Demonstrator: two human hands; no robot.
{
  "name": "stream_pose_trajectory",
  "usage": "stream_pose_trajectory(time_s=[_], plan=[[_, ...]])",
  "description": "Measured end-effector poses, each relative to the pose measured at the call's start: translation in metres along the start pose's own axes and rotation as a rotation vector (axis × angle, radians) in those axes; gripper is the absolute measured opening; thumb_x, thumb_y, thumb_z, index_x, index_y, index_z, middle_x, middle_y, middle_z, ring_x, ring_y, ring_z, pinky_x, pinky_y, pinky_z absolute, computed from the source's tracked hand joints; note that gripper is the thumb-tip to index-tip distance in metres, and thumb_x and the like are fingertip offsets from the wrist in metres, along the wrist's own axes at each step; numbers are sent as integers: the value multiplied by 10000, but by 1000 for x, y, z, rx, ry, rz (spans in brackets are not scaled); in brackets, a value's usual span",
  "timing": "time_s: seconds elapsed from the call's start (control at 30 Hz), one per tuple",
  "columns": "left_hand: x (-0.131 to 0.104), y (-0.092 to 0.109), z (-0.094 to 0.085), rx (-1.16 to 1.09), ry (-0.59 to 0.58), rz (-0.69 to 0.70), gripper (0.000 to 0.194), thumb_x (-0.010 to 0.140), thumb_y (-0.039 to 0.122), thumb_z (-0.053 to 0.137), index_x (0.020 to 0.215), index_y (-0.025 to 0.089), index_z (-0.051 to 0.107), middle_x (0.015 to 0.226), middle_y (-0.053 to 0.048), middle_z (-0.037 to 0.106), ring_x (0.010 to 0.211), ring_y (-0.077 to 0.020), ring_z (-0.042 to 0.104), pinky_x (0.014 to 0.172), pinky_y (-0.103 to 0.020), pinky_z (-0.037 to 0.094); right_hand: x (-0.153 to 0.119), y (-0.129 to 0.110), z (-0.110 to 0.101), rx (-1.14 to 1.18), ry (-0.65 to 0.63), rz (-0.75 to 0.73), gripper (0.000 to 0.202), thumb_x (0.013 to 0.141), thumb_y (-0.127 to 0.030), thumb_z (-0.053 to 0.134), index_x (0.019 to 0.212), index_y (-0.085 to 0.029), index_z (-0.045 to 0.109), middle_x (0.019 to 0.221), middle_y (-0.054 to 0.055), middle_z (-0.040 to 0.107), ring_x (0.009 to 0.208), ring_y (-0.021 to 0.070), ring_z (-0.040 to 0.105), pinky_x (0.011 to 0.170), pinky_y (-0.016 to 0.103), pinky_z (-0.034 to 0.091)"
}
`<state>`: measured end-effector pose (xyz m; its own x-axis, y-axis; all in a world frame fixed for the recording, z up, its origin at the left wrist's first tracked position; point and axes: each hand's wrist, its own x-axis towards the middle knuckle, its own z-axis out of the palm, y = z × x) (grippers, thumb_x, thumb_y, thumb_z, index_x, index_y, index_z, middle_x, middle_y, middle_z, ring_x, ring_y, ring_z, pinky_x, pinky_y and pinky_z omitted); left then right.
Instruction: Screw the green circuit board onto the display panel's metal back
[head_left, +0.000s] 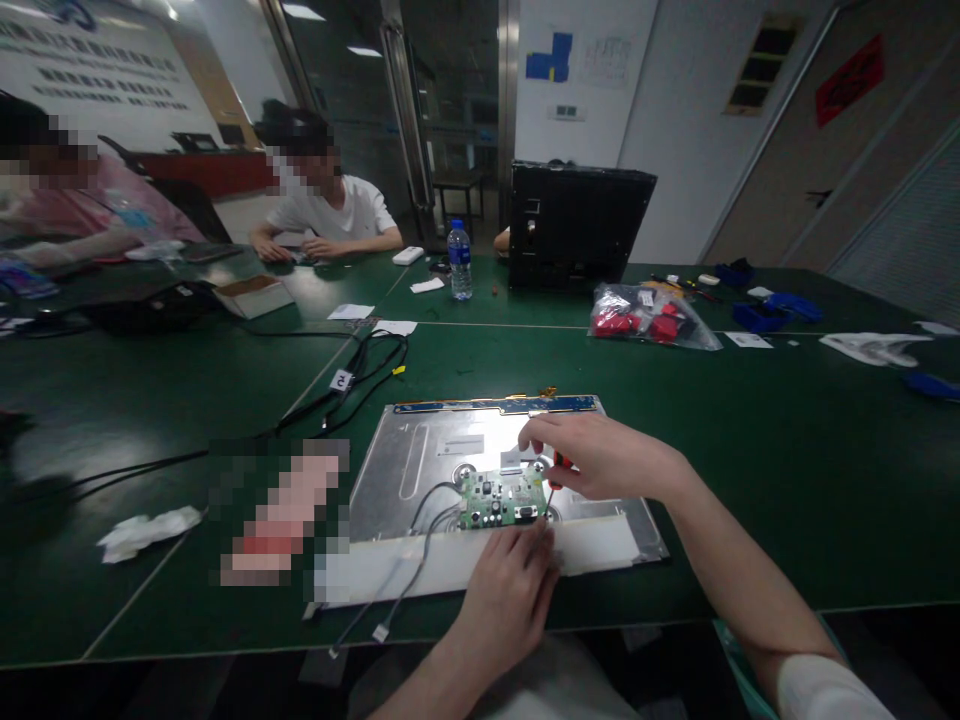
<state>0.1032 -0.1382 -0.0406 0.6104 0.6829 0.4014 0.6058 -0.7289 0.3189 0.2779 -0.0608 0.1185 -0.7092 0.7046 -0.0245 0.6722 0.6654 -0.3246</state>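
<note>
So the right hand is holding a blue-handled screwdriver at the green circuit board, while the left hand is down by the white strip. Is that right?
Not quite: the handle is red, not blue, as the head view shows. The rest stands: the right hand holds the screwdriver at the green circuit board, and the left hand is down by the white strip.
</note>
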Motion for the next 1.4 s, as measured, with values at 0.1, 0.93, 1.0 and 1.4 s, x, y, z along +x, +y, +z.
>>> stream_pose_trajectory(time_s=[0.1,0.93,1.0,1.4], plan=[[1,1,-1,-9,-8,-7,328,879,162,483,1197,123,549,1193,-142,597,991,-272,558,837,-448,522,-2,4,-3,71,-16,-15,359,800,-75,561,1135,-194,511,1112,61,619,891,171,597,729,290,430],[0,0,-1,4,5,-4,322,872,159,490,1184,124,561,1192,-146,600,988,-268,563,843,-448,522,3,-2,6,-96,69,104,227,846,-196,592,1070,-191,552,963,59,689,816,194,627,646,271,386],[0,0,0,2,12,-2,324,876,161,482,1190,132,558,1194,-145,600,966,-260,569,832,-444,526,1,-3,3,-51,52,57,256,829,-146,584,1080,-181,543,985,62,677,826,184,614,657,268,389],[1,0,-1,3,-14,-6,333,882,172,480,1204,124,556,1218,-149,593,994,-276,562,850,-463,516,1,-13,6,-257,56,295,341,879,-463,553,1076,-186,572,850,77,694,784,251,657,599,297,418]])
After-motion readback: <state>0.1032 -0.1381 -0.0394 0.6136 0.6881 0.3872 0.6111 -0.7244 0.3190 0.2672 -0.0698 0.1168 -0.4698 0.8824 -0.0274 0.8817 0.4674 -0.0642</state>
